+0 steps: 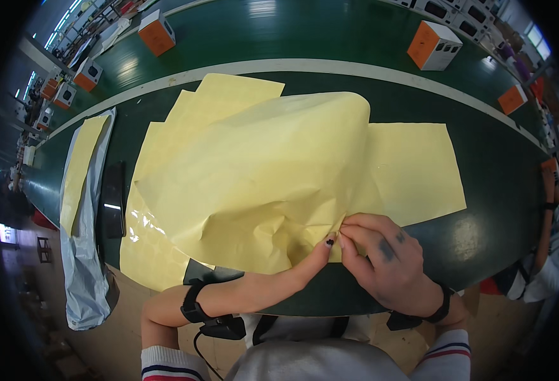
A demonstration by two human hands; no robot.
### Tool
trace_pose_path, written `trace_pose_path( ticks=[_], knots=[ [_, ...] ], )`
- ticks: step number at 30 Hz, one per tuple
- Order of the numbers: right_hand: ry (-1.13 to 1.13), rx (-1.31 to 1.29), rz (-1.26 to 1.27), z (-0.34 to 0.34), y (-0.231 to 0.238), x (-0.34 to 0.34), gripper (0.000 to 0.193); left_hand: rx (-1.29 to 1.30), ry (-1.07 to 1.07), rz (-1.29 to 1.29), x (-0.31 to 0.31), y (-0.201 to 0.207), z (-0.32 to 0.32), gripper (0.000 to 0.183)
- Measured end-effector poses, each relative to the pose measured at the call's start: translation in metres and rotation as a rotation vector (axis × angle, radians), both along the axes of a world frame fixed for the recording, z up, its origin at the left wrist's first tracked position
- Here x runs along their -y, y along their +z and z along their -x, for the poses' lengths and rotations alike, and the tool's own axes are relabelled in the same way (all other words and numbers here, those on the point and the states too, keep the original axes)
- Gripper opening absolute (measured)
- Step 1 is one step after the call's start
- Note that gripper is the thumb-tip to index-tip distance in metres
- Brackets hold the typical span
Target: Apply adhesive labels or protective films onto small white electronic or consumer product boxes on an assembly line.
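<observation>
A large yellow sheet (273, 159) bulges and creases in front of me, its near edge gathered at my fingers. My right hand (387, 257) pinches that edge between thumb and fingertips. Right beside it, my left hand (308, 263) grips the same edge; its thumb shows, while the other fingers are hidden by the sheet. Underneath lie more yellow sheets, one reaching out to the right (419, 168) and a glossy, clear-covered one (149, 241) at the left.
A dark green table (495, 184) holds the sheets. At the left lie a black phone-like slab (113, 197) and a silvery plastic bag (87, 273) with a yellow strip (84, 165) on it. Orange-and-white boxes (435, 46) stand beyond. Another person's arm (546, 216) is at the far right.
</observation>
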State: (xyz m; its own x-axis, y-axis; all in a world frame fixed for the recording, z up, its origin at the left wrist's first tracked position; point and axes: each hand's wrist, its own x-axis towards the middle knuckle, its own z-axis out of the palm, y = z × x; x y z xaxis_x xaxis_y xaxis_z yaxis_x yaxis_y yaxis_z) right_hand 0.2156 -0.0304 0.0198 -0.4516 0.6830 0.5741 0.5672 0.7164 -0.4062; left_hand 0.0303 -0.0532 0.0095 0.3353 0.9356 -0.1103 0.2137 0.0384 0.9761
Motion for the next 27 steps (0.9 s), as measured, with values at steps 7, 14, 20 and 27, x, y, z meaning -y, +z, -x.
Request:
trace_pose_path(
  ticks=[7,14,20,27],
  knots=[
    [0.003,-0.022,0.064,-0.002,0.002,-0.001,0.024,-0.088,0.109,-0.107,0.002,-0.01,0.0,0.027],
    [0.007,-0.145,0.176,-0.005,0.002,-0.006,0.022,0.115,0.251,0.002,-0.005,0.003,-0.008,0.031],
    [-0.054,-0.304,0.454,-0.016,0.01,-0.011,0.012,0.108,0.271,0.17,-0.016,0.009,-0.005,0.038],
    [-0.052,-0.602,0.804,-0.038,0.024,-0.017,0.005,0.232,0.002,0.437,-0.031,0.006,0.006,0.053]
  ],
)
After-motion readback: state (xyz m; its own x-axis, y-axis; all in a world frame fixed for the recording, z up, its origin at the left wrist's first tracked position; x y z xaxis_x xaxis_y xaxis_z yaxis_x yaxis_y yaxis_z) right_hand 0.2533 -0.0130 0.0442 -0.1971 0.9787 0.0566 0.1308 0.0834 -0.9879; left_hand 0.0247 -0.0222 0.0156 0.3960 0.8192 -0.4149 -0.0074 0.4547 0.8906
